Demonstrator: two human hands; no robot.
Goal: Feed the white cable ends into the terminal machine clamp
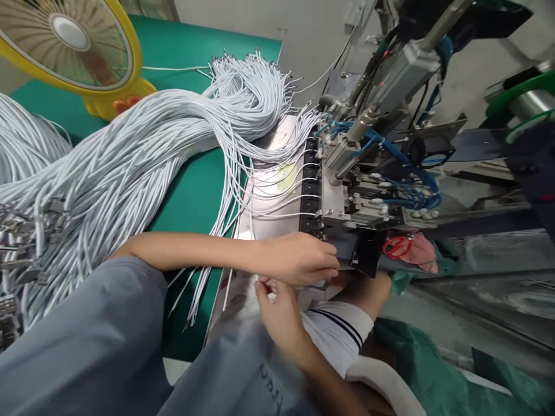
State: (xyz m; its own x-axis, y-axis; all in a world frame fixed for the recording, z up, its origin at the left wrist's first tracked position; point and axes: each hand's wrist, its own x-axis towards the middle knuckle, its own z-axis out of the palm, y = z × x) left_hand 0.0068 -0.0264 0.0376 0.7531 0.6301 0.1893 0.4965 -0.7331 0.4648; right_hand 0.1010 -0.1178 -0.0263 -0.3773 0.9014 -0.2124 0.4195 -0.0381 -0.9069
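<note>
White cables (pixel 143 133): a thick heap across the left and middle of the bench, with metal connectors (pixel 26 242) clustered at the lower left and bare-looking tips bunched at the far end.
Green tabletop (pixel 191 193): shows under and between the strands; some loose ends hang over its near part.
Metal plate (pixel 269 205): beside the green surface, bearing a yellow label (pixel 287 178) partly crossed by strands.
Black holder row (pixel 310 188): along the machine's edge, with single strands running into it side by side.
Machine (pixel 342 156): metal cylinders and blue tubes (pixel 427 179) to the right of the plate.
Room: a yellow-framed fan (pixel 137 52) at the upper left, a pale wall (pixel 234 20) behind, a green reel (pixel 520 98) at the far right; red-handled scissors (pixel 396 247) lie by a pink cloth (pixel 422 251).
Left hand (pixel 303 260): reaches across just below the holder row, fingers curled together; whether they grip anything I cannot tell. The lowest strand in the row passes just above its knuckles.
Right hand (pixel 280 309): under the left wrist, thumb and fingertips drawn close together beside something white and blurred; I cannot tell whether they pinch a strand. Loose cable ends hang to its left, apart from the fingers.
</note>
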